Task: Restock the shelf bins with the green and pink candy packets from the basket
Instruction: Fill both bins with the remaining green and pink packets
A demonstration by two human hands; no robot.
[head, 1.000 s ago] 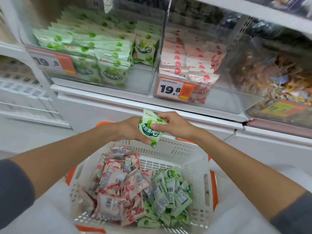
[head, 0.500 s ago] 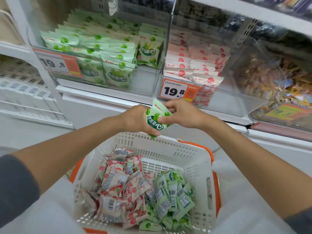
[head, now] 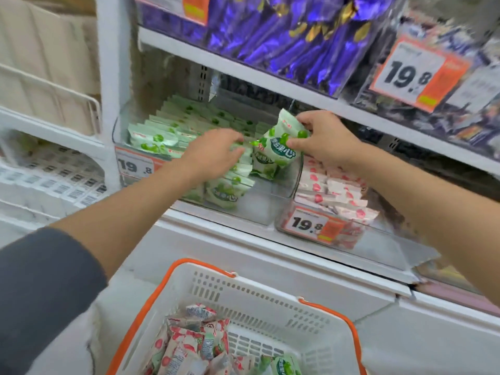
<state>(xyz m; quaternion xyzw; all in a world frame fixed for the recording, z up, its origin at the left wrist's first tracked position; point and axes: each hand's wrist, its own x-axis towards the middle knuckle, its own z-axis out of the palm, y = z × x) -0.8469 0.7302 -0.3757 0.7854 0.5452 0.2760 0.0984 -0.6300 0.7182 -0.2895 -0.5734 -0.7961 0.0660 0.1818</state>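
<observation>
My right hand [head: 322, 142] pinches a green candy packet [head: 278, 144] upright over the right end of the clear left bin [head: 259, 209]. Rows of green packets [head: 173, 125] fill that bin. My left hand [head: 216, 155] reaches into the bin, fingers resting on the stacked green packets beside the held one. The clear bin to the right [head: 384, 250] holds pink packets [head: 332, 190]. Below, the white basket with orange handles [head: 270, 301] holds pink packets [head: 189, 345] and a few green ones [head: 286, 365].
Orange price tags reading 19.8 sit on both bin fronts [head: 311, 226]. The shelf above [head: 270, 77] carries purple wrapped sweets [head: 297, 33] close over my hands. A white wire rack [head: 54, 93] stands to the left. White cabinet fronts [head: 351, 293] lie below the bins.
Both hands rose from above the basket up into the green bin. The left hand let go of the packet and went onto the stack; the right hand carried the packet there.
</observation>
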